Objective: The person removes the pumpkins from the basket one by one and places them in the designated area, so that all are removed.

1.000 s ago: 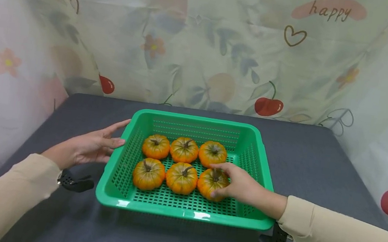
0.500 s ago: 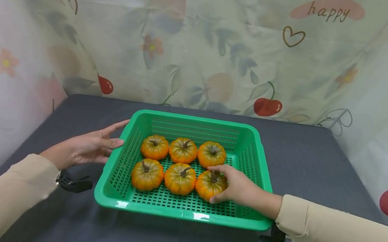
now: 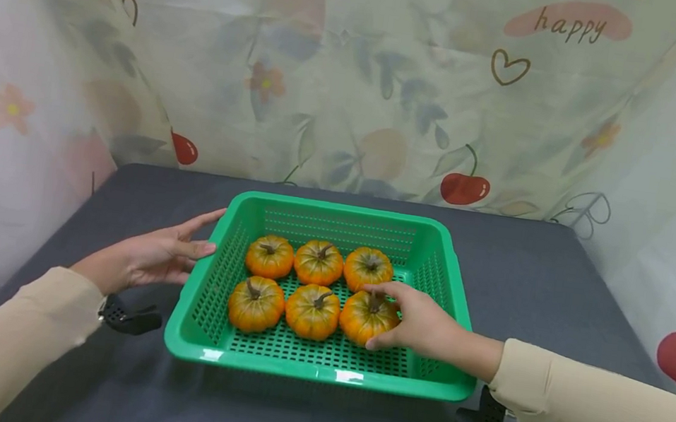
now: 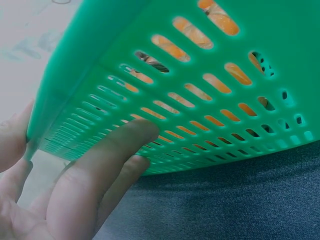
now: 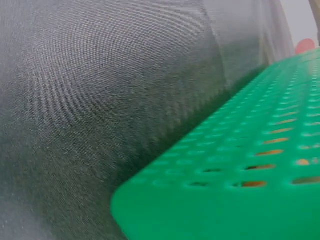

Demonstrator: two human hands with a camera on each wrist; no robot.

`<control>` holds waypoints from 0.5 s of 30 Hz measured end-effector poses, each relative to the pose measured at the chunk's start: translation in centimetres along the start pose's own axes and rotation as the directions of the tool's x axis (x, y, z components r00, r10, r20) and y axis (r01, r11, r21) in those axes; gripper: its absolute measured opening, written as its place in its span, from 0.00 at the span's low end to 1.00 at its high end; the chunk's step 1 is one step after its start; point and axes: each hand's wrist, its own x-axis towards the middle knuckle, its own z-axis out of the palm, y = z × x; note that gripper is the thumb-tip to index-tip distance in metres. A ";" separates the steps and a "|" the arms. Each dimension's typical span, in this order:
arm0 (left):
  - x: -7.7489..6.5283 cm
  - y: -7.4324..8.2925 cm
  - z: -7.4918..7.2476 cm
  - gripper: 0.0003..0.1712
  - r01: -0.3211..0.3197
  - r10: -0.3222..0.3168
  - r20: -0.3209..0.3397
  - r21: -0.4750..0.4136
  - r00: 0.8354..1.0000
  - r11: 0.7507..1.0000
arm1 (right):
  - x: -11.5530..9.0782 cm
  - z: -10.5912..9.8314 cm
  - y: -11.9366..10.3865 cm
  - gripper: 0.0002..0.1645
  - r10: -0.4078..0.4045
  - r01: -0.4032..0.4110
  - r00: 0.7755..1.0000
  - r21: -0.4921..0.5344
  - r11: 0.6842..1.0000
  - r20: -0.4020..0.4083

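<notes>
In the head view, several small orange-green pumpkins sit in two rows inside a green perforated plastic basket [image 3: 316,373]. The right hand [image 3: 419,321] reaches over the basket's right side, its thumb and index finger around the front-right pumpkin [image 3: 362,317]. On the opposite side, the left hand [image 3: 155,255] holds the basket's left rim. The left wrist view has its fingers [image 4: 80,185] against the slotted outer wall, below the rim. Only the basket's outside and the dark cloth appear in the right wrist view; the right hand is out of sight there.
A dark grey cloth [image 3: 532,294] covers the table under the basket. A printed curtain [image 3: 340,97] with flowers and cherries encloses the back and sides. Dark wrist-worn devices sit on the left wrist [image 3: 128,317] and the right wrist [image 3: 480,416].
The right thumb and index finger have shifted slightly at the front-right pumpkin, which stays in nearly the same place. The left hand and basket show almost no movement.
</notes>
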 end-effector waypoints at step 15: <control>0.0 0.1 -0.1 0.49 0.008 -0.008 0.018 -0.027 1.000 1.000 | -2.5 -4.6 -1.2 0.47 -0.030 0.033 0.999 0.079 0.996 -0.036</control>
